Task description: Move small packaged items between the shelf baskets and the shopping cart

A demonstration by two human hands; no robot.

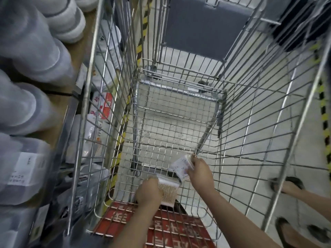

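Fingers of left hand (149, 191) curl round a clear box of cotton swabs (168, 190), low inside the shopping cart (179, 122) near its rear end. Right hand (198, 170) pinches a small white packet (180, 167) just above & beside the box. Plastic tubs (35, 51) on shelf (71, 86) at left, blurred.

Cart (179, 122) open at top; hands enter from above. Wire walls close off left and right sides; wire floor bare ahead of the hands. Left hand (148, 192) with clear box (168, 191) and right hand (198, 171) with flat packet (180, 167) take up the near end, just apart. Grey flap (202, 27) blocks the far end. Shelf (71, 72) with plastic containers (35, 51) crowds close outside the left wall.
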